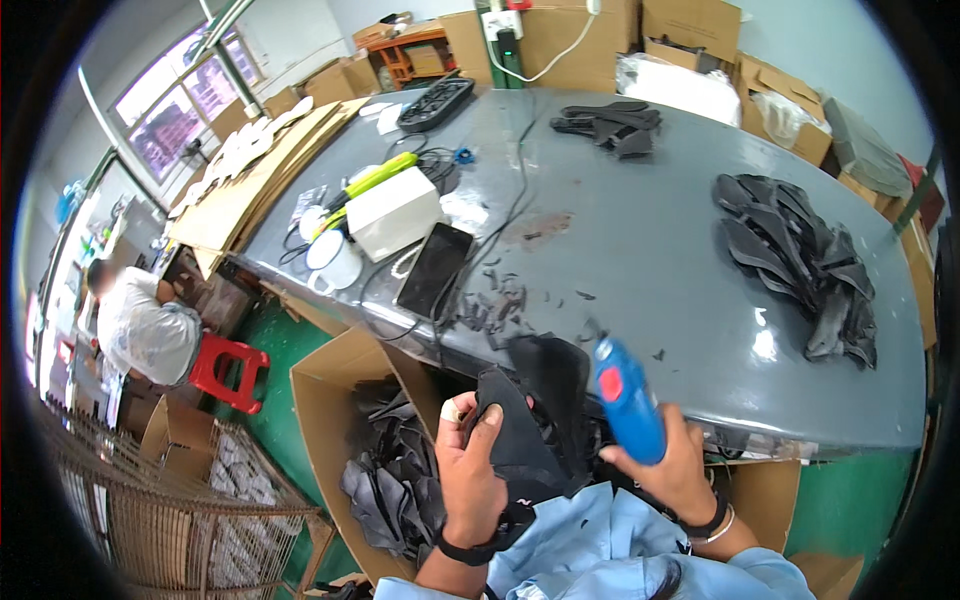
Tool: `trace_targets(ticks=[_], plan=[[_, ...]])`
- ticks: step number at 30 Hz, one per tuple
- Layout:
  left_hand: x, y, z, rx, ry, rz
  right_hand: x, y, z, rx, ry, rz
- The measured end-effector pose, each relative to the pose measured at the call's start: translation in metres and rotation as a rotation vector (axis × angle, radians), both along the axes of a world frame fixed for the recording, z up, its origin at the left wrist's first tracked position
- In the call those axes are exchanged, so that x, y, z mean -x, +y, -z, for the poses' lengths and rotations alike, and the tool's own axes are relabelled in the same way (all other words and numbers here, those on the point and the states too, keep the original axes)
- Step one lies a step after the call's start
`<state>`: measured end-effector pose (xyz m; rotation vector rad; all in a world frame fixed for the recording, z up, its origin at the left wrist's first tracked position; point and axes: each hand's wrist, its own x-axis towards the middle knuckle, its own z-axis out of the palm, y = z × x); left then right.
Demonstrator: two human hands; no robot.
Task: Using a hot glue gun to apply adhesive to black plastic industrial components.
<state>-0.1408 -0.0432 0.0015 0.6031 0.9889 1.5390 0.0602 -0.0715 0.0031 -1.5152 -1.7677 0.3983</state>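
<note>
Low in the middle of the frame: left hand [470, 470] gripping a black flexible piece [535, 410], thumb laid over its face. Just to the right, right hand [672, 462] wrapped around a blue handheld tool [627, 400], tip close beside the piece. Below left, an open cardboard box [330, 375] of similar black pieces. Across the centre, a grey desk [640, 250] carrying a dark phone [435, 268], a white box [392, 212], scattered black trimmings [495, 300], and at right a pile of black parts [800, 260]. At far left, a seated person [145, 325] by a red stool [230, 368].
</note>
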Motion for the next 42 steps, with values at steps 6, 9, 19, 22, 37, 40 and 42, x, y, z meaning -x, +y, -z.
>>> trace_targets(ticks=[6, 9, 19, 22, 37, 40, 42], plan=[[-0.020, -0.008, -0.011, -0.197, -0.036, -0.333, 0.029, -0.017, 0.013, 0.033, -0.082, -0.234], [-0.026, -0.011, -0.002, -0.243, -0.012, -0.360, 0.031, -0.022, 0.010, 0.124, -0.090, -0.213], [-0.026, -0.015, 0.014, -0.266, 0.251, -0.424, 0.038, -0.024, 0.004, 0.058, -0.085, -0.262], [-0.027, -0.010, 0.004, -0.322, 0.133, -0.460, 0.032, -0.028, 0.007, 0.070, -0.080, -0.267], [-0.027, -0.024, 0.023, -0.262, 0.445, -0.420, 0.039, -0.029, 0.000, 0.088, -0.094, -0.261], [-0.023, -0.024, 0.033, -0.360, 0.413, -0.323, 0.035, -0.026, -0.001, 0.076, -0.089, -0.271], [-0.008, -0.029, 0.032, -0.339, 0.548, -0.224, 0.030, -0.021, -0.006, 0.068, -0.082, -0.270]])
